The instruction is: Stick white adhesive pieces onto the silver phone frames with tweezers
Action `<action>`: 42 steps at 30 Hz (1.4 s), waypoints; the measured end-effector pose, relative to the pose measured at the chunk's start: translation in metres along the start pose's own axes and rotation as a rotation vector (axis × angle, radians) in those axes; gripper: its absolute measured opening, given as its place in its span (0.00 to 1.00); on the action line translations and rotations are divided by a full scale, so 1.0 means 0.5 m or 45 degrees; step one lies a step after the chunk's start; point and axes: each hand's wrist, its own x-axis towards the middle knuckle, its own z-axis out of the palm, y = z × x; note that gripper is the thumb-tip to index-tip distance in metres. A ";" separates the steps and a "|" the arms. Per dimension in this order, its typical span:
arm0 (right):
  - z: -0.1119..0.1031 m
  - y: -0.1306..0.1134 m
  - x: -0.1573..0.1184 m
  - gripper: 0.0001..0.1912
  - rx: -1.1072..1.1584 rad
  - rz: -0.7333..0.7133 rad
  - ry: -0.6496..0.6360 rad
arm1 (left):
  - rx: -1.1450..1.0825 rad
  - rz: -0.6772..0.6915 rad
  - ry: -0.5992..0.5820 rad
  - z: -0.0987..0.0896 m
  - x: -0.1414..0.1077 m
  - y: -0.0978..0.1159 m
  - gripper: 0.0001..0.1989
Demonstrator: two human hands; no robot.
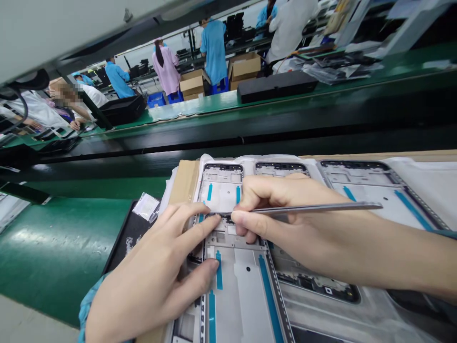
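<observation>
My right hand (271, 209) pinches slim metal tweezers (321, 207), their tip pointing left to the top edge of a phone middle frame (243, 295). This frame is silver-grey with blue adhesive strips and lies over other frames. My left hand (160, 271) holds its upper left side, the index and middle fingertips at the top edge and the thumb on its face. The tweezers' tip meets the edge beside those fingertips; whether it grips anything is too small to tell. Behind it lies another phone frame (223, 183) with blue strips.
More phone frames lie in white wrapping, one at the right (367, 190). Left of them is a black tray (123, 233) with a small clear bag (146, 206) on the green bench (64, 238). A long black box (276, 86) stands beyond; several people work behind.
</observation>
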 end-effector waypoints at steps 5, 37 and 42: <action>-0.005 -0.019 0.004 0.11 -0.119 -0.047 -0.021 | 0.019 0.002 0.009 0.006 0.005 0.006 0.24; -0.011 -0.034 0.009 0.12 -0.096 -0.042 -0.060 | 0.110 0.004 -0.025 0.011 0.009 0.010 0.30; -0.010 -0.029 0.010 0.11 -0.004 -0.108 -0.031 | 0.152 -0.015 -0.009 0.010 0.008 0.013 0.29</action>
